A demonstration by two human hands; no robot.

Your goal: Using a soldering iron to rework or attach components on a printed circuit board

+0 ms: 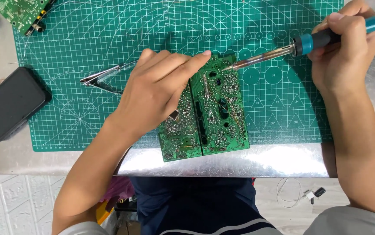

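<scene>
Right now the green circuit board [205, 111] lies solder-side up at the near edge of the green cutting mat [87, 39], its lower end reaching onto the shiny metal tabletop [222, 163]. The left hand [155, 89] rests flat on the board's upper left part, fingers together and stretched out, pressing it down; I cannot tell whether it pinches anything underneath. The right hand [346, 52] is closed around the blue handle of a soldering iron [300, 45], held like a pen, with the metal tip touching the board's top edge just beside the left forefinger. Tweezers [102, 78] lie on the mat just left of the left hand, partly hidden by it. Farther left, a black case [11, 103] sits across the mat's edge. Another green circuit board [20, 13] lies at the mat's far left corner.
</scene>
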